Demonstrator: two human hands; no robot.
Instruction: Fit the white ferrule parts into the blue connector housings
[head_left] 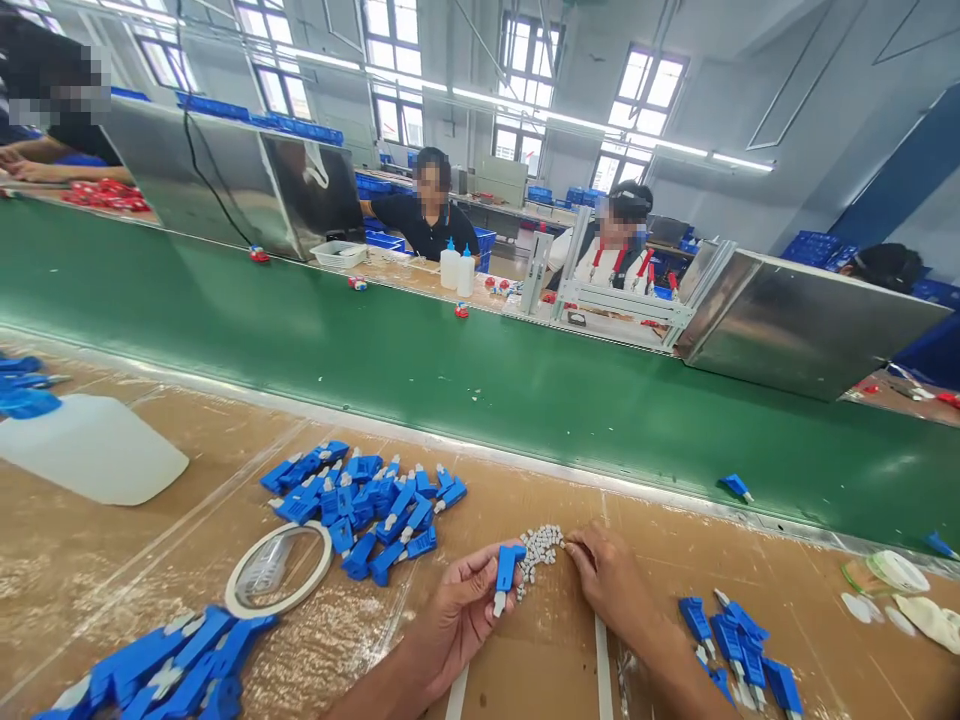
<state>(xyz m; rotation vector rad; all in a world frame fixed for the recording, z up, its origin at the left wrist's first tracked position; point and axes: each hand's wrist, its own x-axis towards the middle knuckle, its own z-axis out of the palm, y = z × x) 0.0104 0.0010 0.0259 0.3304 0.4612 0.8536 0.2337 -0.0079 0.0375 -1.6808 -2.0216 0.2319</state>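
My left hand grips a blue plastic part between thumb and fingers, its pale grey tip pointing down. Just right of it, a small heap of little grey pieces lies on the cardboard-covered table. My right hand rests at the right edge of that heap, thumb and forefinger pinched together; whatever is between them is too small to tell. A large pile of similar blue parts with grey tips lies to the left, beyond my left hand. Several more blue parts lie right of my right forearm.
A tape ring and more blue parts lie at left, near a white bottle. Beyond the table runs a green conveyor belt, carrying a blue part. A clear tub stands at right. Co-workers sit across the belt.
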